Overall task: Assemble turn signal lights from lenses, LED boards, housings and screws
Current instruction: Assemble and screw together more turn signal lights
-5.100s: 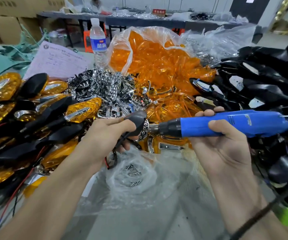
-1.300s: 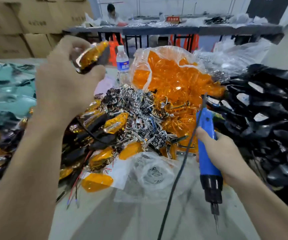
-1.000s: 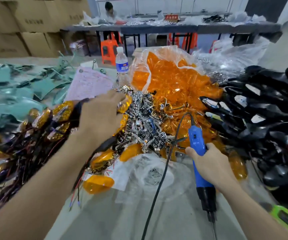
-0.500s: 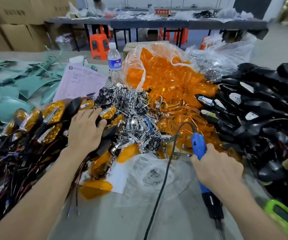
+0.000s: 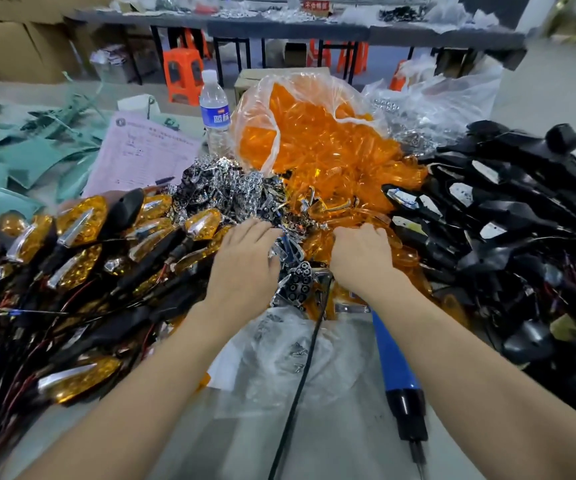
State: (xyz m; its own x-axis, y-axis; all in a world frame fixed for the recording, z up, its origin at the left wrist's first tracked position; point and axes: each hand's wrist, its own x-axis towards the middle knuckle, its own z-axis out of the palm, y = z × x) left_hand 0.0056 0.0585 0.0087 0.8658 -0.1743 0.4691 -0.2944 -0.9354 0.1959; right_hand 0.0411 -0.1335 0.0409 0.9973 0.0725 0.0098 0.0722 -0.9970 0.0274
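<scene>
No text legible, water bottle [image 5: 214,112] label with blurred white characters, red sign [image 5: 316,5], pink form [image 5: 144,157] with tiny print

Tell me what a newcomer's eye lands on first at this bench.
The bulging clear bag of orange lenses at centre back, spilling forward. A heap of black housings fills the right and finished amber lights the left, while the left hand and right hand reach into the parts between them.
</scene>
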